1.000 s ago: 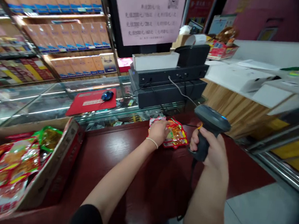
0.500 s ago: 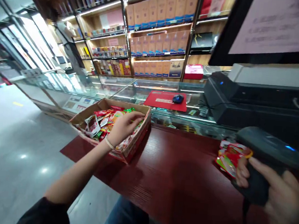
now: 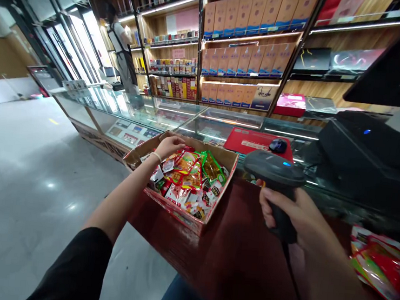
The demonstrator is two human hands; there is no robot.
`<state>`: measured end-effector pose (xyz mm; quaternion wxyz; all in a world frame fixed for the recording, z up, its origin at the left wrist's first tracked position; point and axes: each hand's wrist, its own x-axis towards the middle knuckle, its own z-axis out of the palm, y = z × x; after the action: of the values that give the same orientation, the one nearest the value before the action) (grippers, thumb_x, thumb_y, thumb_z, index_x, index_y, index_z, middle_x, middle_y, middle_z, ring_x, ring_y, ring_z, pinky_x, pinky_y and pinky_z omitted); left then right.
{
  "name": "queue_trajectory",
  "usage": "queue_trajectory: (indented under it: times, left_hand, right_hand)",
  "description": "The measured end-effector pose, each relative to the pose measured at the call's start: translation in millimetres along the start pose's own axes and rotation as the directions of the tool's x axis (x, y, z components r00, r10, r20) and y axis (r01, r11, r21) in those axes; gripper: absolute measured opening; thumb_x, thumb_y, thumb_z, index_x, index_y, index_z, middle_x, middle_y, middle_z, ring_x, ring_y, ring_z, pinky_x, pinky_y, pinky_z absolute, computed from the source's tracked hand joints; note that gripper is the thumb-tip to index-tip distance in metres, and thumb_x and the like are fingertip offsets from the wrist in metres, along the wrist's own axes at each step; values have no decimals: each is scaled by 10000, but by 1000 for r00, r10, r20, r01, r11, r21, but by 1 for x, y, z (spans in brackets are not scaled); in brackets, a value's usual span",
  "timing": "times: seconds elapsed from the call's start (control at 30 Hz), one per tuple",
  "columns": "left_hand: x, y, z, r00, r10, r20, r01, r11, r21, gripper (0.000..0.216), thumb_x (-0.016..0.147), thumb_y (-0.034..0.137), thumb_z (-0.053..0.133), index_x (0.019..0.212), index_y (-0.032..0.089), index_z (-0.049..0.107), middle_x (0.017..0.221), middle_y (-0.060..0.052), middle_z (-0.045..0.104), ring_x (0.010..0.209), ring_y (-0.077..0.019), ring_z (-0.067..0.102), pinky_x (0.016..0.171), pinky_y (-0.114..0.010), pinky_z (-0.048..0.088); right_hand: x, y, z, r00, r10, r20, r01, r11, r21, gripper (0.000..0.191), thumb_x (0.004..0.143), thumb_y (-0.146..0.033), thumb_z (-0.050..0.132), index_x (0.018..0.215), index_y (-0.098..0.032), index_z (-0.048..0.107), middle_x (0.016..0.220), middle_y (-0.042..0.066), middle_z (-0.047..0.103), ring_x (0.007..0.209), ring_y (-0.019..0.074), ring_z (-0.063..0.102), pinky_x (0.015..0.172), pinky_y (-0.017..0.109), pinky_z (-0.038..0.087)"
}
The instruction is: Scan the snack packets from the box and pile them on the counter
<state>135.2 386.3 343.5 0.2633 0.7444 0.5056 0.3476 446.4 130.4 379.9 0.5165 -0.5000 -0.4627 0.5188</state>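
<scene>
My right hand [image 3: 289, 211] is wrapped round the grip of a black barcode scanner [image 3: 273, 168], held up over the counter with its cord hanging down. My left hand [image 3: 170, 146] reaches over the back left part of an open cardboard box [image 3: 180, 217]. Its fingers are loosely bent and apart, with no packet visible in them; the fingertips are partly hidden. Inside the box lie several snack packets [image 3: 192, 175], red, orange and white, with a green packet [image 3: 213, 166] on the right. Another pile of red snack packets [image 3: 382, 264] rests on the counter, right of my right forearm.
The dark red wooden counter [image 3: 243, 247] meets a glass display case [image 3: 147, 112]. On the glass lie a red mat [image 3: 246, 140] and a computer mouse [image 3: 278, 145]. A black checkout machine [image 3: 357, 154] stands at right. Behind, a person [image 3: 122, 54] stands by stocked shelves.
My view has turned to the right. The scanner in my right hand has moved left, away from the packets on the counter, towards the box. My left hand has shifted to the box's back left.
</scene>
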Motion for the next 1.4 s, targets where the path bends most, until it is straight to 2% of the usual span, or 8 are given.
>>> queue_trajectory:
  times: [0.17, 0.37, 0.5, 0.7, 0.8, 0.9, 1.13, 1.4]
  left_hand:
    - [-7, -23, 16, 1000, 22, 7, -23, 981, 194, 433, 676, 508, 715, 946, 170, 693, 936, -101, 716, 841, -228, 644, 770, -301, 465]
    - [-6, -26, 23, 964, -27, 263, -87, 906, 415, 525, 560, 590, 752, 852, 161, 671, 915, -153, 697, 866, -308, 638, 746, -325, 453]
    - [-7, -25, 24, 980, -36, 194, -43, 921, 387, 517, 595, 520, 750, 957, 166, 643, 948, -138, 697, 876, -296, 642, 758, -324, 458]
    - [-16, 1, 17, 995, 88, 43, -94, 980, 173, 444, 691, 373, 700, 1088, 204, 593, 999, -59, 684, 906, -237, 629, 824, -324, 464]
    - [-25, 40, 14, 999, 47, -5, -47, 988, -149, 389, 706, 341, 689, 1049, 188, 587, 971, -49, 669, 875, -214, 631, 810, -336, 497]
    - [-53, 99, 21, 987, -25, 159, 112, 814, -569, 396, 705, 257, 679, 1076, 167, 576, 931, -46, 666, 820, -191, 651, 791, -353, 536]
    - [-150, 197, 124, 884, 78, 460, 403, 372, -836, 422, 748, 279, 721, 1144, 183, 612, 1024, -78, 711, 961, -276, 682, 863, -410, 552]
    - [-161, 151, 268, 589, 152, 794, 802, 19, -598, 385, 882, 387, 593, 1171, 133, 608, 1147, -128, 695, 1072, -261, 658, 991, -422, 485]
  right_hand:
    - [16, 6, 9, 1000, 21, -1, -21, 997, -69, 341, 751, -494, 736, 866, -199, 610, 539, -30, 519, 380, 116, 474, 365, 238, 392]
    - [17, 8, 3, 998, 29, -51, -31, 999, -42, 307, 752, -448, 745, 848, -195, 599, 540, -35, 522, 374, 107, 480, 361, 222, 393]
    - [18, 8, 5, 999, 34, -38, -36, 998, -50, 308, 759, -451, 736, 844, -187, 602, 540, -33, 516, 377, 99, 472, 359, 212, 381]
    - [14, 7, 2, 1000, -6, -2, 6, 1000, -5, 292, 790, -429, 720, 903, -193, 592, 558, -39, 523, 386, 103, 468, 373, 226, 401]
    - [2, 1, -7, 1000, 0, -22, 0, 1000, 1, 311, 782, -437, 723, 913, -192, 583, 545, -45, 523, 373, 100, 466, 366, 220, 386]
    - [-16, -3, -25, 997, -17, -77, 18, 1000, 11, 306, 782, -415, 729, 923, -189, 579, 547, -48, 524, 381, 93, 463, 372, 210, 382]
    - [-70, 9, -93, 968, -26, -251, 40, 998, 49, 250, 816, -388, 695, 920, -202, 566, 562, -60, 527, 386, 88, 458, 380, 208, 379]
    - [-116, 61, -172, 951, 61, -305, -30, 994, 105, 259, 837, -410, 659, 934, -195, 552, 576, -59, 519, 381, 82, 432, 372, 206, 356]
